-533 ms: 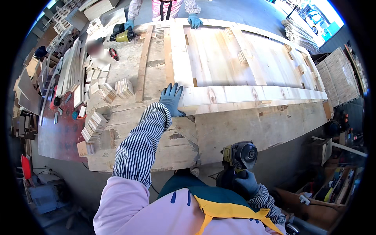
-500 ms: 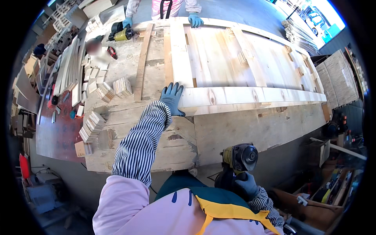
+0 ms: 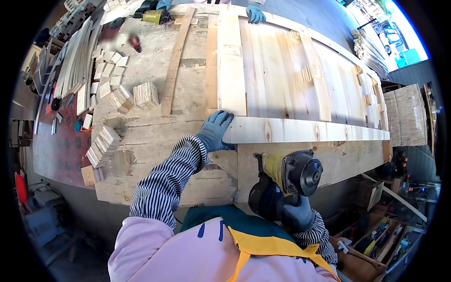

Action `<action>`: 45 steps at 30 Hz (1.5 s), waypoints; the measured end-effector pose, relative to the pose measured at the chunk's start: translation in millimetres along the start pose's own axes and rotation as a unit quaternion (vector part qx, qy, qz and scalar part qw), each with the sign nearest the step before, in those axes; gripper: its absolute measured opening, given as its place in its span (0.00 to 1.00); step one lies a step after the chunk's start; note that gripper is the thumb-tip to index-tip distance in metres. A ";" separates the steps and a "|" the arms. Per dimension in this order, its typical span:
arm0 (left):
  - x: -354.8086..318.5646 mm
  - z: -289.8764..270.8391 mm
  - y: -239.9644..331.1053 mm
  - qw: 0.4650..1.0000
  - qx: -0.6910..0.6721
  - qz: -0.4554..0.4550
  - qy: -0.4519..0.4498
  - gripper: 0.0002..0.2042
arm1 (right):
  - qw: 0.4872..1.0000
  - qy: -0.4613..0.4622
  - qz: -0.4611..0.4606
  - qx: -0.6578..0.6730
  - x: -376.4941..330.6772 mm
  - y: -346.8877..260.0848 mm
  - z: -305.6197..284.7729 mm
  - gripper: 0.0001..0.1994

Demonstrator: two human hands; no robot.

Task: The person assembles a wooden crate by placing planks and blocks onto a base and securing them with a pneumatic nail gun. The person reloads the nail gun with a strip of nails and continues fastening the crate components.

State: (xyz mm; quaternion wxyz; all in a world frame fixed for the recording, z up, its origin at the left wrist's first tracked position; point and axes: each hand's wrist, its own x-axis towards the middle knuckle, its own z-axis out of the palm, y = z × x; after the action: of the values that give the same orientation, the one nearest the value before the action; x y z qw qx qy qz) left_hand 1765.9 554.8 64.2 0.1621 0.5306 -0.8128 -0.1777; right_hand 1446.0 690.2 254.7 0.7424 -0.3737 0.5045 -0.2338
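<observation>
My gloved left hand grips the near left corner of a pale wooden frame, fingers over the board's end and thumb at its near edge. The frame lies on the workbench, with crosswise slats and small wood blocks in it. In my right hand is a yellow and black nail gun, held by its handle just off the bench's near edge. My right fingers are partly hidden behind the tool. Across the bench another person's gloved hand rests on the frame's far board.
On the plywood workbench stand stacks of wood blocks. A loose slat and a second nail gun, by the other person's other hand, lie farther off. Long boards are piled at left. An open tool box sits low at right.
The nail gun in my right hand has risen and come closer to the frame's near board. My left hand stays at the frame's corner, its fingers closer together. The view has tilted down.
</observation>
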 end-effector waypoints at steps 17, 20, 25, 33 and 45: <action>-4.9 -0.8 -11.3 0.999 -0.032 0.033 0.013 0.51 | 0.999 -0.021 0.026 -0.013 47.2 -37.4 13.8 0.26; -4.7 -4.2 -9.2 0.998 -0.037 0.039 0.033 0.50 | 0.999 -0.011 0.026 -0.017 48.6 -38.5 13.7 0.26; -6.5 8.0 -14.9 0.995 -0.055 0.048 0.068 0.49 | 0.999 -0.019 0.027 -0.022 50.7 -47.5 16.2 0.25; -8.2 10.9 -16.8 0.993 -0.066 0.049 0.084 0.49 | 0.993 -0.005 0.033 -0.114 53.4 -78.1 29.5 0.07; -8.6 19.5 -21.2 0.990 -0.099 0.050 0.093 0.52 | 0.990 -0.079 0.048 -0.103 67.6 -73.2 26.7 0.23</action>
State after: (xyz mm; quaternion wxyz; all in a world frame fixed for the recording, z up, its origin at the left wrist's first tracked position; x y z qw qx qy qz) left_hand 1777.5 557.0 36.6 0.2971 0.4849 -0.7982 -0.1986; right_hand 1498.6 605.0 279.4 0.7477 -0.4411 0.4830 -0.1145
